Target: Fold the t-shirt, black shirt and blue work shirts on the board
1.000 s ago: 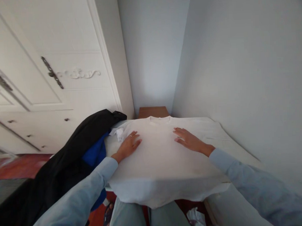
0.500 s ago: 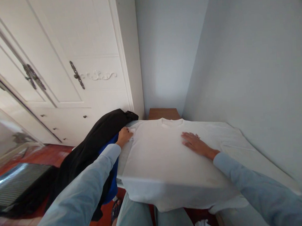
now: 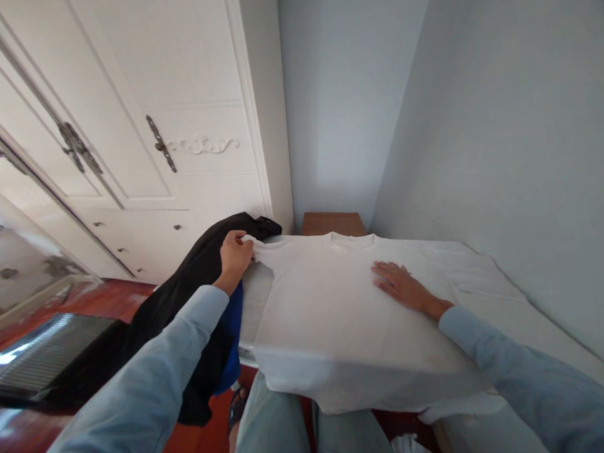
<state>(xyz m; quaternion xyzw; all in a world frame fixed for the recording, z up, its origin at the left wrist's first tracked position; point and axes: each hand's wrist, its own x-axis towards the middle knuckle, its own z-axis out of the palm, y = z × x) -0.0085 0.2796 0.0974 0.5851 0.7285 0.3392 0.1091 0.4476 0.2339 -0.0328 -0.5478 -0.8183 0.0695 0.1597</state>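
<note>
A white T-shirt (image 3: 336,312) lies spread flat on a white table (image 3: 506,311), collar toward the far wall, its hem hanging over the near edge. My left hand (image 3: 234,255) is closed on the shirt's left sleeve and holds it stretched out to the left, over the dark clothes. My right hand (image 3: 402,285) lies flat with fingers spread on the right chest area of the shirt.
A pile of black and blue clothes (image 3: 185,312) drapes off the table's left side. A white wardrobe (image 3: 143,140) stands to the left, a brown wooden piece (image 3: 332,223) behind the table. Walls close in at the right. Crumpled white fabric (image 3: 406,445) lies on the red floor.
My left hand left the shirt's chest, went to the crumpled left sleeve, took hold and pulled it out to the left. The right hand stayed flat. The view shifted left.
</note>
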